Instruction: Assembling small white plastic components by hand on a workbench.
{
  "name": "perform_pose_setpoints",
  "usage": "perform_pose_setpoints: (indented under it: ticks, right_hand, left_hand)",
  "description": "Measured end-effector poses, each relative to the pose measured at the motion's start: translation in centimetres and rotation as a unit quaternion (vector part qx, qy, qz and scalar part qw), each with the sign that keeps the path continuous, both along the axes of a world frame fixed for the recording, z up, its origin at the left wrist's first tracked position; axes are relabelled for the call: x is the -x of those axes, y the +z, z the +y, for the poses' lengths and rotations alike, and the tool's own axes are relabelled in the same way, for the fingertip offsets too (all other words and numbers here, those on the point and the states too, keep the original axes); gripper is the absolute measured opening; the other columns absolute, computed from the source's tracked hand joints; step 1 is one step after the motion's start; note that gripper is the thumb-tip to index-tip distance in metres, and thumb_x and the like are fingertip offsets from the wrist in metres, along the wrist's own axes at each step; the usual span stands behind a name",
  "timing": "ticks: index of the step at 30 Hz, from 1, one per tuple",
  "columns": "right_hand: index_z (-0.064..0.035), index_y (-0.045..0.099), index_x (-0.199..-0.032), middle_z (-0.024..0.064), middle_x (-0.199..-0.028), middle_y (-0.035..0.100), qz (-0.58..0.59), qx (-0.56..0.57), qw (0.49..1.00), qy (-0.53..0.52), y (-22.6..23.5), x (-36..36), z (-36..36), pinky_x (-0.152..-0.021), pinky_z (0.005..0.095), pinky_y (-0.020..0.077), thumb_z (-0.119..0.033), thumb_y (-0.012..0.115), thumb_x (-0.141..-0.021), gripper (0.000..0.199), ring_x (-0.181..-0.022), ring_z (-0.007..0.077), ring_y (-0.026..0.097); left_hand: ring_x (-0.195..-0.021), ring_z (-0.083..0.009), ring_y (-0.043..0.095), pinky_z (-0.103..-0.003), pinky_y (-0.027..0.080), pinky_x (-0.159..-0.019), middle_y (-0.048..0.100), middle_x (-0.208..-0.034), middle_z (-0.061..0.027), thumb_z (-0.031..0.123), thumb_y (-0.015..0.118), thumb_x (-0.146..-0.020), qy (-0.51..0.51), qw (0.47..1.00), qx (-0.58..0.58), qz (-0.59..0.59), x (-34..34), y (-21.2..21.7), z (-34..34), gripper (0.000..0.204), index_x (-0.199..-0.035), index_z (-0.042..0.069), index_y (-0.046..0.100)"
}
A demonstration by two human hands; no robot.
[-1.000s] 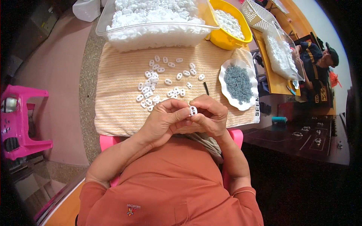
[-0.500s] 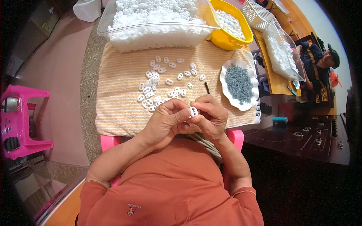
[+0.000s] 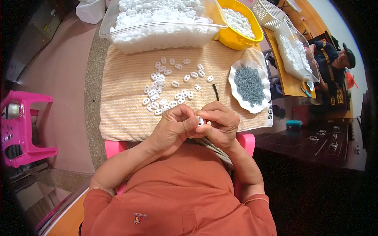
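Between my fingertips, close to the near edge of the towel, is a small white oval plastic piece with two holes [image 3: 201, 121]. My left hand [image 3: 169, 126] pinches it from the left with thumb and fingers. From the right, the thumb and fingers of my right hand [image 3: 221, 122] close on the same piece and partly cover it. Several matching loose white pieces [image 3: 175, 84] lie scattered beyond my hands on the striped towel [image 3: 124, 86]. A thin black stick [image 3: 215, 92] lies just beyond my right hand. Small grey pieces [image 3: 251, 86] fill a white wavy-rimmed dish [image 3: 232, 89] to the right.
At the far side stands a large clear bin [image 3: 161, 26] heaped with white pieces. Beside it is a yellow basin [image 3: 236, 44] of white pieces. A pink stool [image 3: 27, 129] stands on the left. On the right, another person [image 3: 328, 59] sits by a clear box [image 3: 293, 59].
The white piece has turned in my fingertips, so less of its holed face shows. My right fingers have shifted slightly around it. Both hands stay in nearly the same place.
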State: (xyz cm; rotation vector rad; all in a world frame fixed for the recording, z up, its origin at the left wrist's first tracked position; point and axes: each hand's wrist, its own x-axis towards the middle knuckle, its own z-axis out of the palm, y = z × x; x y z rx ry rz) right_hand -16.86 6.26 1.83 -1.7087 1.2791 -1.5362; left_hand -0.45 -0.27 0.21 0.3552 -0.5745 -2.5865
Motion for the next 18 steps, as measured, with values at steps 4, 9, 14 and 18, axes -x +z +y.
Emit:
perform_pose_setpoints:
  ticks: [4,9,14,18]
  right_hand:
    - [-0.0008,0.070,-0.099,0.0116,-0.084,0.065,-0.024,-0.007,1.000,-0.004,-0.1,-0.2,0.1,-0.062,0.0243,0.0466,-0.012,0.080,-0.075,0.029,-0.072,0.0149,0.059]
    - [0.0026,0.068,-0.101,0.0122,-0.089,0.063,-0.075,-0.060,0.995,-0.008,-0.2,-0.1,-0.2,-0.065,0.0242,0.0467,-0.011,0.077,-0.078,0.028,-0.076,0.0146,0.059]
    - [0.0045,0.066,-0.101,0.0119,-0.092,0.062,-0.051,-0.072,0.996,-0.003,-0.2,0.5,-0.4,-0.066,0.0230,0.0463,-0.009,0.076,-0.080,0.028,-0.080,0.0137,0.058]
    - [0.0049,0.065,-0.101,0.0091,-0.091,0.061,0.014,-0.104,0.993,-0.053,0.6,1.4,-0.5,-0.066,0.0213,0.0454,-0.004,0.073,-0.081,0.023,-0.078,0.0113,0.057]
  left_hand:
    - [-0.077,-0.0125,0.062,-0.026,0.054,-0.070,0.063,-0.085,-0.0042,0.015,0.066,-0.090,-0.001,1.000,-0.001,0.003,0.1,0.0,0.0,0.011,-0.089,0.007,0.057]
    - [-0.078,-0.0126,0.062,-0.029,0.056,-0.072,0.062,-0.087,-0.0033,0.018,0.066,-0.089,-0.012,0.999,-0.007,-0.035,0.2,0.9,-0.6,0.014,-0.088,0.009,0.056]
    - [-0.079,-0.0116,0.061,-0.029,0.056,-0.072,0.062,-0.089,-0.0035,0.022,0.066,-0.090,0.000,0.997,0.007,-0.075,0.3,0.5,-0.9,0.017,-0.090,0.008,0.056]
    - [-0.078,-0.0094,0.061,-0.026,0.056,-0.073,0.065,-0.093,-0.0047,0.020,0.063,-0.092,-0.008,0.997,-0.019,-0.078,0.1,0.7,-1.1,0.015,-0.094,0.006,0.059]
